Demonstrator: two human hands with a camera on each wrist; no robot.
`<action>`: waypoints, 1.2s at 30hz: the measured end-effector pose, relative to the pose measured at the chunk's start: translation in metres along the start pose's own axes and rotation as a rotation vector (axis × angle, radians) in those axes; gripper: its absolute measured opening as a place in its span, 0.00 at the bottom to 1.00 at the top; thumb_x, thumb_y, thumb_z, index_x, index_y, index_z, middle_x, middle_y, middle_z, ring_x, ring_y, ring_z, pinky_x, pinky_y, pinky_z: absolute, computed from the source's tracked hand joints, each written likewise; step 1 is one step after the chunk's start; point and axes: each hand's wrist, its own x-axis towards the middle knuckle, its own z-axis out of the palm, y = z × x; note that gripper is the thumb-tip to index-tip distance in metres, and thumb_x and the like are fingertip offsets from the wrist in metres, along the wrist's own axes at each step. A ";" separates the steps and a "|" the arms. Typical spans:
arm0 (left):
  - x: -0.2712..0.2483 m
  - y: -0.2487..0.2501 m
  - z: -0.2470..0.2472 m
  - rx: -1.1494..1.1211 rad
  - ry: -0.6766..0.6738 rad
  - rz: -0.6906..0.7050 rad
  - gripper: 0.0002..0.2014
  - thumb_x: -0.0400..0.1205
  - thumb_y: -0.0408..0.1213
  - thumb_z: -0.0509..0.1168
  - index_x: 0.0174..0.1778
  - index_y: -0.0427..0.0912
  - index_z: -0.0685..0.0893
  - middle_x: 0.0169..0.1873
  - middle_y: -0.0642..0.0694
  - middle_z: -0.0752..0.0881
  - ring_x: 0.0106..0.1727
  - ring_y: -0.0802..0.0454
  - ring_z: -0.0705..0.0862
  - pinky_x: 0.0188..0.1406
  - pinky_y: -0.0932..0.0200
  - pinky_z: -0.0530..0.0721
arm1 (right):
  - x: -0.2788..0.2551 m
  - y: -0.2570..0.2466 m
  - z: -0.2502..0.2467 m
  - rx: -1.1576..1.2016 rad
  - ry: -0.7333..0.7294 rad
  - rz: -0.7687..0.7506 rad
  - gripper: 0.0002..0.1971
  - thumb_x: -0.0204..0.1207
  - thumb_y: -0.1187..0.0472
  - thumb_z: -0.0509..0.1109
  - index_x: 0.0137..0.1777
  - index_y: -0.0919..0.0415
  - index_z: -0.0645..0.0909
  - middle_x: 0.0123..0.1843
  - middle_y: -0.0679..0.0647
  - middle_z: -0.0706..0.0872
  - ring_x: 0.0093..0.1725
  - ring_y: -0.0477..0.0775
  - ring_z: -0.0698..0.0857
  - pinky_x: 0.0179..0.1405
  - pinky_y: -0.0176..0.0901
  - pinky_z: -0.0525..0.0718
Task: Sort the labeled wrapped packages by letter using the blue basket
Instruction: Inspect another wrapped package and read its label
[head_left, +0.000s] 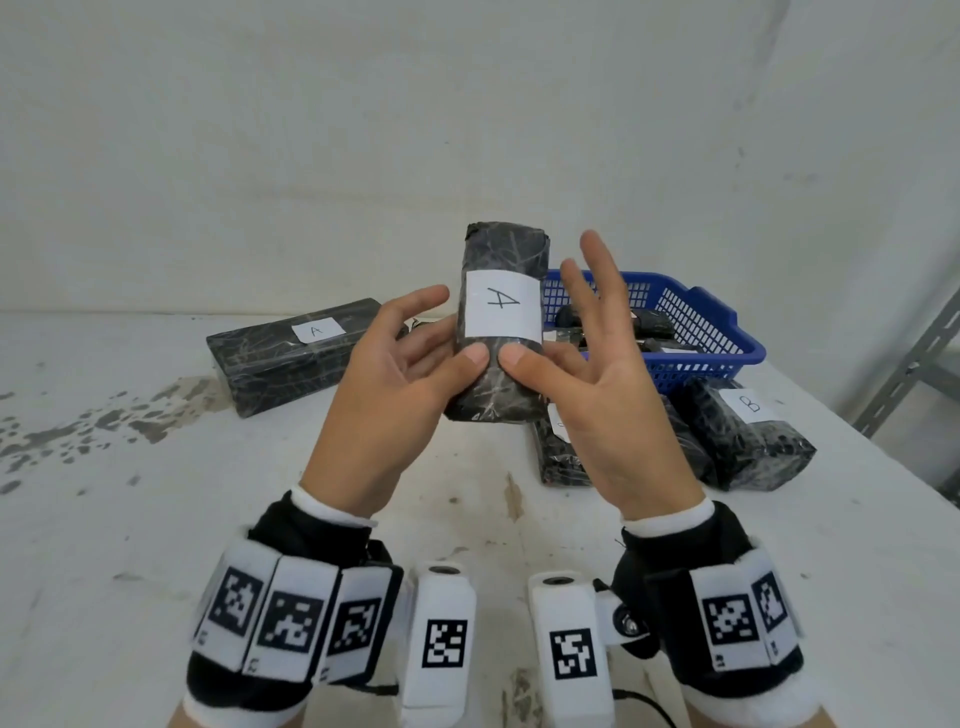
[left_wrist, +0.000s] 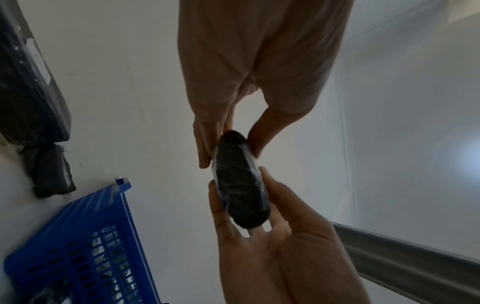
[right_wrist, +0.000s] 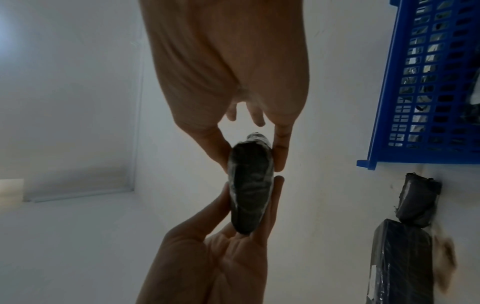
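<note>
In front of the blue basket (head_left: 727, 332), above the table (head_left: 156, 519), the left hand (head_left: 400, 384) and the right hand (head_left: 602, 384) both pinch the upright black package with label A (head_left: 500, 332), thumbs on its front, the other right fingers (head_left: 597, 270) spread out straight.

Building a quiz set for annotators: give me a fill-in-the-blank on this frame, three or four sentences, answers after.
1. The held package carries a label with the letter ____.
2. The left hand and right hand hold it in the air with both ____ pressed on its front below the label.
3. The long package lying left of the blue basket is labeled ____.
4. The package lying in front of the basket shows the letter ____.

Answers: A; thumbs; A; B
</note>
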 end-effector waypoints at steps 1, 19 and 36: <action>0.000 0.001 0.000 0.008 0.004 0.006 0.24 0.79 0.27 0.68 0.72 0.41 0.74 0.58 0.43 0.89 0.58 0.53 0.89 0.57 0.59 0.87 | 0.000 0.001 -0.001 0.021 0.002 0.019 0.46 0.78 0.73 0.73 0.87 0.40 0.54 0.86 0.44 0.65 0.61 0.47 0.90 0.58 0.41 0.88; -0.001 -0.001 -0.002 0.177 -0.059 0.042 0.23 0.77 0.44 0.69 0.69 0.46 0.81 0.56 0.46 0.89 0.54 0.49 0.89 0.57 0.50 0.87 | 0.004 0.002 -0.004 -0.035 0.019 0.114 0.26 0.78 0.57 0.74 0.77 0.52 0.77 0.61 0.56 0.90 0.57 0.54 0.92 0.59 0.52 0.90; -0.001 0.001 -0.003 0.236 0.039 0.134 0.13 0.81 0.42 0.66 0.61 0.48 0.83 0.44 0.49 0.92 0.45 0.54 0.90 0.43 0.56 0.90 | 0.003 0.004 0.000 -0.163 0.030 0.029 0.22 0.76 0.45 0.72 0.69 0.48 0.84 0.58 0.51 0.91 0.57 0.56 0.90 0.59 0.56 0.90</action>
